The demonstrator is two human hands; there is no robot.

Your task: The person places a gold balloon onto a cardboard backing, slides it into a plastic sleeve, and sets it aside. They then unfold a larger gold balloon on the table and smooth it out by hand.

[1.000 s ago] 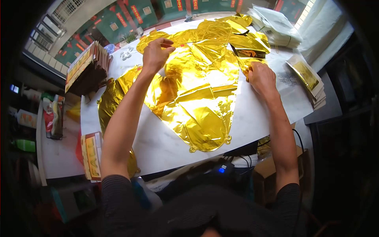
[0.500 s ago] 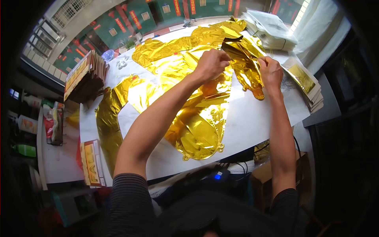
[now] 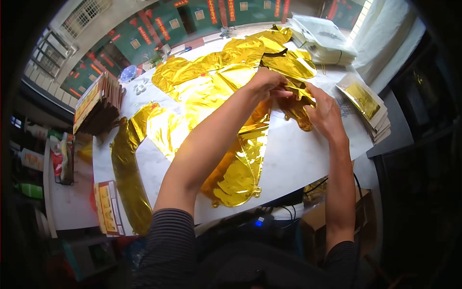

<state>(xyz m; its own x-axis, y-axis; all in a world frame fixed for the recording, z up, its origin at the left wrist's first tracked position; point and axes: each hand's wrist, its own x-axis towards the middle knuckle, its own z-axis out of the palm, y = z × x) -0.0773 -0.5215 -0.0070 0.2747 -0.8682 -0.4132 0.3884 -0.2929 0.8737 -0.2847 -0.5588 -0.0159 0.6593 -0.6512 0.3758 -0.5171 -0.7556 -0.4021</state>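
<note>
Flat, uninflated gold foil balloons (image 3: 192, 123) overlap across the white table. My left hand (image 3: 267, 84) is closed on the folded edge of one gold foil balloon near the middle right. Close beside it, my right hand (image 3: 326, 111) curls its thumb and fingers at the right side of the same piece; its exact grip is partly hidden. A dark gold rounded end (image 3: 299, 119) of that piece hangs below both hands. Toward the front lies a rounded balloon end with small tabs (image 3: 236, 185), and a long curved strip (image 3: 127, 178) bends down at the left.
Packets stand stacked at the left (image 3: 97, 103), with another packet (image 3: 109, 208) at the front left edge. Clear plastic sleeves (image 3: 321, 38) are piled at the back right, near cards with gold foil (image 3: 364, 100). Cables (image 3: 290, 210) hang below the table's front edge.
My hands have come closer together, the right moving left and slightly down. The foil between them is now bunched and folded. The view has shifted slightly.
</note>
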